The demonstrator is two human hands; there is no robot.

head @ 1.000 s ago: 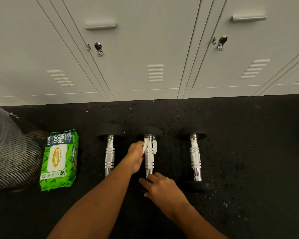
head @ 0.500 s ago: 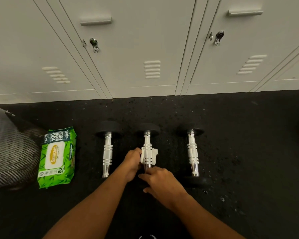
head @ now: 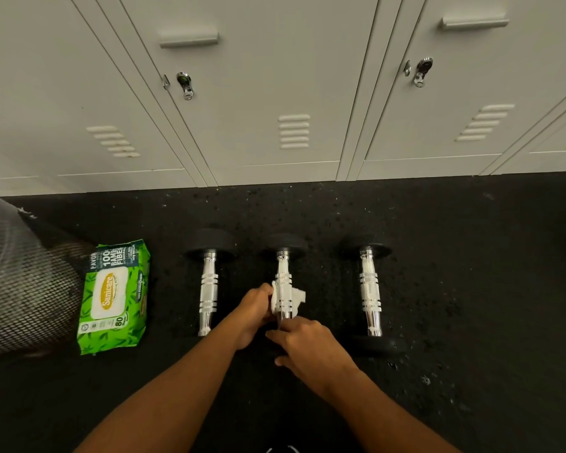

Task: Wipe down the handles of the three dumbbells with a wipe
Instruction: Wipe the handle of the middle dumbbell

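A crumpled white wipe [head: 288, 297] is wrapping the lower part of the ringed chrome handle of the middle black-headed dumbbell [head: 285, 273], which is lying on the speckled black rubber floor [head: 471, 289] between two others; the left hand [head: 254, 313] is pressing the wipe against the left side of that handle, its fingers curling closed around wipe and bar; the right hand [head: 303, 343] is resting over the near end of the same dumbbell, hiding its near head, fingers bent downward, and whether they are actually gripping anything cannot be told; the left chrome-handled dumbbell [head: 208, 289] and the right chrome-handled dumbbell [head: 370, 289] are lying parallel to the middle one, each apart from it and untouched; a green plastic pack of wet wipes [head: 113, 297] is sitting on the floor left of the row, beside a grey mesh object [head: 17, 282]; pale grey metal lockers [head: 275, 93] are standing along the far edge of the floor.
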